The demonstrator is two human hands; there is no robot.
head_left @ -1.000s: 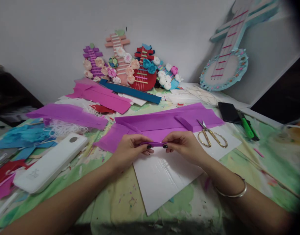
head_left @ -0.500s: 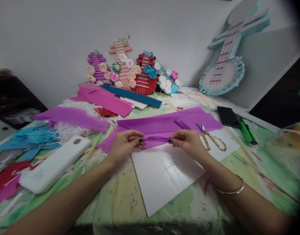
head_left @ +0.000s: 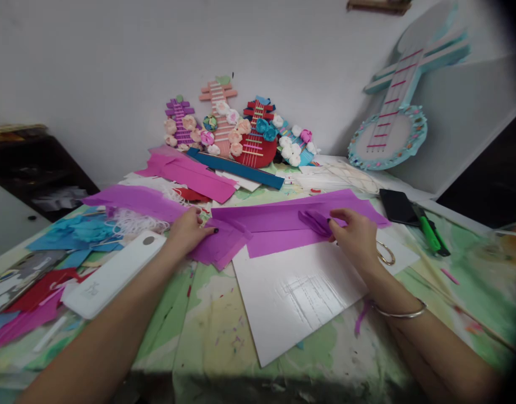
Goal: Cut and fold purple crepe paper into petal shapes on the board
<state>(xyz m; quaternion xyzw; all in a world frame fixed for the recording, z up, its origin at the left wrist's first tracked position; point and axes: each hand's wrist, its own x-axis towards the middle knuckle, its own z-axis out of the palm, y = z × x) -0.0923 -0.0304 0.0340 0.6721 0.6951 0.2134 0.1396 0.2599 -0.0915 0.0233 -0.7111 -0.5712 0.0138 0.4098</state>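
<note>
One small purple strip (head_left: 312,222) sits pinched in my right hand (head_left: 355,237), over the long purple sheet (head_left: 279,220) partly covering the white board (head_left: 291,292); my left hand (head_left: 186,233) touches lighter purple paper (head_left: 226,242), whether gripping I cannot tell

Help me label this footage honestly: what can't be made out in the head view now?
Head view:
Gold handle loop: the right hand hides the rest.
Small purple piece: the same hand covers one end; pinched or merely touched is unclear.
Left hand: its back hides some fingers.
White device: marking too blurred to read.
Brown shelf-like thing: cut off by the top edge.
</note>
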